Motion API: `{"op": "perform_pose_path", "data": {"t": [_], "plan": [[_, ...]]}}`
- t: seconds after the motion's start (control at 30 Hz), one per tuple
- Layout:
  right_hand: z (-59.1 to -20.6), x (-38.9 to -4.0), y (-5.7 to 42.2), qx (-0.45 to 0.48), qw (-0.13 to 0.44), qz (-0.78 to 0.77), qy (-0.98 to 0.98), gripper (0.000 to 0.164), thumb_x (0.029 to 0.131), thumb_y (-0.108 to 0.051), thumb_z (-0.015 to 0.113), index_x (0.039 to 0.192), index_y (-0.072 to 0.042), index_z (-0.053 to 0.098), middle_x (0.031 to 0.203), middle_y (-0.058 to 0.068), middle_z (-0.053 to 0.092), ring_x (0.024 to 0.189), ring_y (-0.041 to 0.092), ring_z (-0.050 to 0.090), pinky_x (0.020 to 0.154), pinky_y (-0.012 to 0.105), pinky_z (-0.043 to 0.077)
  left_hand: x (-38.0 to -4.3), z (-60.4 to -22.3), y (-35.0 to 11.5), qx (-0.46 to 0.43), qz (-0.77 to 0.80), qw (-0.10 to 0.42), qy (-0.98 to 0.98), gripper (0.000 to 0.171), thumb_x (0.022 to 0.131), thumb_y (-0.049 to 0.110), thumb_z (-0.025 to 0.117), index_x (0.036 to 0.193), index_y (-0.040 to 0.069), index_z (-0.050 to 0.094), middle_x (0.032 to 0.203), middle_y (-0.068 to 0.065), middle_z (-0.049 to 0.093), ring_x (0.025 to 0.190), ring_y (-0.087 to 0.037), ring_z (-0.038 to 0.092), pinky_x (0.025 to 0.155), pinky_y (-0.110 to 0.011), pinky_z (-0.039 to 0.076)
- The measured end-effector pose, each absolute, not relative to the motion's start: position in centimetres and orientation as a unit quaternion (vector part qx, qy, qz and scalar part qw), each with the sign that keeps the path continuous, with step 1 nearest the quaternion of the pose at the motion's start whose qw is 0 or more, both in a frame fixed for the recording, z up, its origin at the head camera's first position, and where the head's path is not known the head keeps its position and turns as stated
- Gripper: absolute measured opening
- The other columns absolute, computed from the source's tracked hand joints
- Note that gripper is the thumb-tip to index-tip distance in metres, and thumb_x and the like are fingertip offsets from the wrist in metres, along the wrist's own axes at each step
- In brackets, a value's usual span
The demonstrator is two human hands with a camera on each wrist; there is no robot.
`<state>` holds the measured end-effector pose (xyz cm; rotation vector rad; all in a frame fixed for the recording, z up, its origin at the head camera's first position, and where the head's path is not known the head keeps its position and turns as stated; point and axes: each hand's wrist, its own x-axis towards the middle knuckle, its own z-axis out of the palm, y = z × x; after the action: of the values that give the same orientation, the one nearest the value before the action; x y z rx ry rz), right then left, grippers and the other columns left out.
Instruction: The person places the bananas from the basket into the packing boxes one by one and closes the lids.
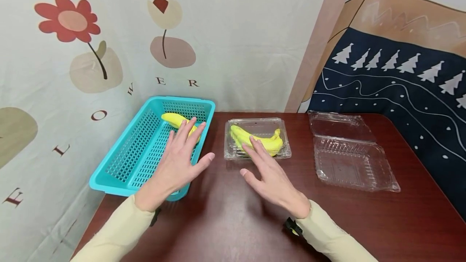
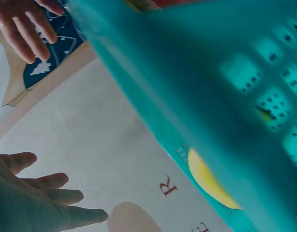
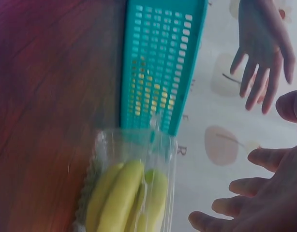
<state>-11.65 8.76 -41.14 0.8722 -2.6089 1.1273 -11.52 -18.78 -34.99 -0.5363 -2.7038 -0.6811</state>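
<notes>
My left hand (image 1: 176, 163) hovers over the right part of a turquoise plastic basket (image 1: 182, 99), fingers spread and touching nothing that I can see. Partly hidden behind those fingers, a yellow banana (image 1: 172, 118) lies in the basket's far end. The right hand (image 1: 272, 179) is held in the air in front of a clear plastic clamshell box (image 1: 256, 121), its fingers extended. Several bananas (image 1: 272, 145) lie inside that box, and its lid appears closed over them. In the right wrist view, the bananas (image 3: 117, 198) show through the clear wall, with the hand apart from the box.
A second clear clamshell box (image 1: 346, 161) stands with its lid folded back at the right of the dark red-brown table (image 1: 233, 221). A printed cloth (image 1: 240, 31) hangs behind the table and along the left. A dark blue patterned cloth (image 1: 386, 88) hangs at the right.
</notes>
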Motion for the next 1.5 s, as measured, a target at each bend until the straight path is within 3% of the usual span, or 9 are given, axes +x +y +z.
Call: {"op": "perform_pose_path", "data": {"t": [0.5, 0.77, 1.13, 1.5], "plan": [[-41.8, -11.1, 4.1, 0.385, 0.053, 0.297, -0.872, 0.065, 0.104, -0.046, 0.054, 0.160, -0.016, 0.041, 0.171, 0.005, 0.021, 0.157, 0.036, 0.020, 0.121, 0.056, 0.028, -14.7, -34.8, -22.2, -0.171, -0.138, 0.094, -0.971, 0.079, 0.099, 0.054, 0.059, 0.162, 0.012, 0.037, 0.167, -0.021, 0.026, 0.154, -0.048, 0.018, 0.116, -0.075, 0.012], [-41.3, -10.6, 1.9, 0.413, 0.013, 0.253, -0.875, 0.067, 0.105, -0.054, 0.048, 0.162, -0.021, 0.037, 0.173, -0.002, 0.014, 0.159, 0.029, 0.012, 0.121, 0.057, 0.027, -15.4, -33.8, -24.1, -0.174, -0.091, 0.098, -0.976, 0.080, 0.098, 0.056, 0.060, 0.161, 0.012, 0.038, 0.165, -0.024, 0.028, 0.151, -0.053, 0.019, 0.113, -0.079, 0.016], [-41.3, -10.8, -0.1, 0.450, -0.016, 0.217, -0.866, 0.068, 0.106, -0.060, 0.041, 0.164, -0.027, 0.032, 0.173, -0.002, 0.013, 0.159, 0.028, 0.008, 0.120, 0.060, 0.029, -17.2, -33.4, -25.3, -0.199, -0.049, 0.078, -0.976, 0.079, 0.095, 0.050, 0.065, 0.158, 0.009, 0.041, 0.164, -0.026, 0.029, 0.151, -0.052, 0.020, 0.113, -0.079, 0.016], [-41.9, -10.6, -1.1, 0.464, -0.025, 0.185, -0.866, 0.068, 0.106, -0.062, 0.040, 0.164, -0.030, 0.031, 0.173, -0.006, 0.010, 0.159, 0.027, 0.010, 0.119, 0.061, 0.029, -19.3, -33.9, -25.9, -0.224, -0.015, 0.048, -0.973, 0.079, 0.098, 0.055, 0.061, 0.159, 0.009, 0.041, 0.165, -0.026, 0.028, 0.151, -0.052, 0.020, 0.113, -0.079, 0.016]]}}
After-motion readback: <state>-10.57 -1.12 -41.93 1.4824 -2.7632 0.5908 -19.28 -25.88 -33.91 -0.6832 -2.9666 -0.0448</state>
